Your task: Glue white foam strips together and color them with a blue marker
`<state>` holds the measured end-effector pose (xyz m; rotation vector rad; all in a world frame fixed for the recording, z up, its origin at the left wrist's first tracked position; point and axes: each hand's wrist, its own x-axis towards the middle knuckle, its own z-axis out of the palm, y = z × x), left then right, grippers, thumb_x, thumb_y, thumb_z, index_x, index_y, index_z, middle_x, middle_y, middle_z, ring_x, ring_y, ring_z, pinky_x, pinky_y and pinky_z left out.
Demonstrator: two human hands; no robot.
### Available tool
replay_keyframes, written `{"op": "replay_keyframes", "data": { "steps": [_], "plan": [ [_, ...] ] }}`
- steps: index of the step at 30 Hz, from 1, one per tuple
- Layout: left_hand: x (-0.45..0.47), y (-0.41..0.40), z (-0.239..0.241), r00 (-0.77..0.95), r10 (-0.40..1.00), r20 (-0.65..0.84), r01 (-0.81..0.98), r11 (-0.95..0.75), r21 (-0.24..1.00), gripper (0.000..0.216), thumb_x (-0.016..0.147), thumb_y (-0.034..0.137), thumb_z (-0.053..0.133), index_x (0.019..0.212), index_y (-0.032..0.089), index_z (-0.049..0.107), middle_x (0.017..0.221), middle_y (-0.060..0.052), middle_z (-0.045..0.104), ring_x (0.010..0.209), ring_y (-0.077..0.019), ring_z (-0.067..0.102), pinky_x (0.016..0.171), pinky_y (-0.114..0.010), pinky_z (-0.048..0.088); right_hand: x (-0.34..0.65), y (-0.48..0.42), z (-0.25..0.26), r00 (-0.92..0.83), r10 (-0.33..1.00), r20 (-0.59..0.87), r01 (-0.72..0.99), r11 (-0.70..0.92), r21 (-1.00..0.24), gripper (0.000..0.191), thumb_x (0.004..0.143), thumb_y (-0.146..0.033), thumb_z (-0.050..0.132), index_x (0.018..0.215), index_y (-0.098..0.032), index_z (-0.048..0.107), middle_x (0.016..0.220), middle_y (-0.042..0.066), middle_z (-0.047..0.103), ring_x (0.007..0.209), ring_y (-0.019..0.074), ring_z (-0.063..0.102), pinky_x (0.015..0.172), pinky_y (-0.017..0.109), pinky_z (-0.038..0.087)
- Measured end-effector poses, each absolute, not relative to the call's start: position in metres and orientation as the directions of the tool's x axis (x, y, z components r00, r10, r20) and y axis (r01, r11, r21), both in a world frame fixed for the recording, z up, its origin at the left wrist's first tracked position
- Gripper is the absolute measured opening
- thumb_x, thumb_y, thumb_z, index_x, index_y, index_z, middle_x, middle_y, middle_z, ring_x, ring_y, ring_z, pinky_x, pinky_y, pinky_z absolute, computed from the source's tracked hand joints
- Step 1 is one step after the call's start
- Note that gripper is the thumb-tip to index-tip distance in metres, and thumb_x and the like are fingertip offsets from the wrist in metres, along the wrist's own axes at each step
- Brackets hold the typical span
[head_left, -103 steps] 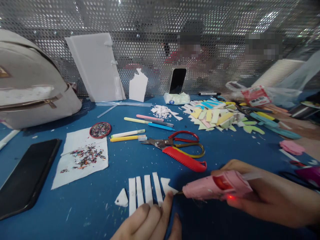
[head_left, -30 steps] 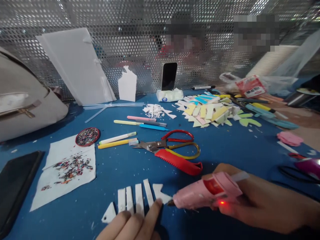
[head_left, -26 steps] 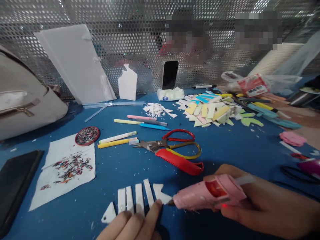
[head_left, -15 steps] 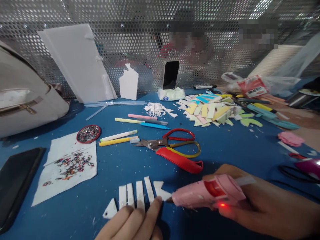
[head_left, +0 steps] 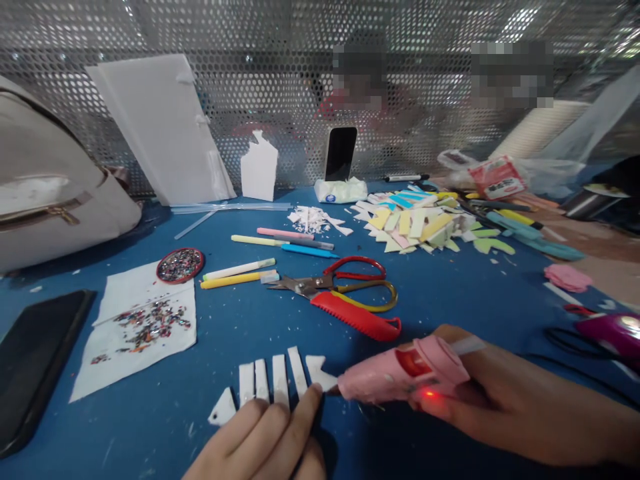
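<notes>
Near the table's front edge lies a white fish-skeleton shape, with a pointed head piece with a dark eye hole, several upright strips and a notched tail. My left hand is closed over its lower part, fingers pressed together and the index fingertip at the tail; its thumb is hidden. My right hand grips a pink hot glue gun lying sideways, its red light lit and a clear glue stick out the back. The nozzle tip is at the tail's right end, beside my left index finger; whether it touches is unclear.
Scissors, a red-handled cutter and several markers lie beyond the hands. Glitter paper and a black phone are left. Foam scraps pile behind; a purple glue gun and cord are right.
The view has shifted slightly. The glue gun has moved a little left with my right hand, its tip still by the tail. My left hand stays on the fish skeleton.
</notes>
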<state>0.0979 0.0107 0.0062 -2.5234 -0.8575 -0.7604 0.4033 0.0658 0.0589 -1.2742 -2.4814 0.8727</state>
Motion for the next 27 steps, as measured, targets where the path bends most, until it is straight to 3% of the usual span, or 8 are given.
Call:
{"op": "replay_keyframes", "data": {
  "steps": [6, 18, 27],
  "plan": [
    [0.106, 0.012, -0.005, 0.584, 0.419, 0.696, 0.671, -0.731, -0.123, 0.040, 0.107, 0.009, 0.032, 0.082, 0.021, 0.060, 0.103, -0.002, 0.077, 0.074, -0.0185, 0.055, 0.074, -0.033, 0.038, 0.406, 0.067, 0.061, -0.602, 0.790, -0.115, 0.693, 0.446, -0.567, 0.017, 0.091, -0.041, 0.063, 0.088, -0.026, 0.070, 0.081, 0.001, 0.072, 0.068, 0.0212, 0.069, 0.063, 0.032, 0.057],
    [0.103, 0.012, -0.006, 0.602, 0.413, 0.683, 0.663, -0.735, -0.140, 0.030, 0.104, 0.013, 0.041, 0.081, 0.020, 0.060, 0.113, -0.004, 0.074, 0.075, -0.0172, 0.055, 0.072, -0.031, 0.040, 0.407, 0.069, 0.065, -0.602, 0.782, -0.163, 0.717, 0.439, -0.542, 0.027, 0.094, -0.045, 0.057, 0.085, -0.022, 0.068, 0.077, 0.002, 0.068, 0.065, 0.0201, 0.065, 0.063, 0.031, 0.052],
    [0.102, 0.012, -0.003, 0.607, 0.411, 0.681, 0.652, -0.747, -0.130, 0.037, 0.106, 0.010, 0.035, 0.082, 0.020, 0.060, 0.107, -0.003, 0.076, 0.074, -0.0176, 0.055, 0.074, -0.032, 0.039, 0.404, 0.074, 0.072, -0.576, 0.800, -0.166, 0.731, 0.414, -0.542, 0.028, 0.092, -0.045, 0.058, 0.076, -0.023, 0.064, 0.071, 0.001, 0.066, 0.061, 0.0193, 0.061, 0.058, 0.030, 0.048]
  ]
}}
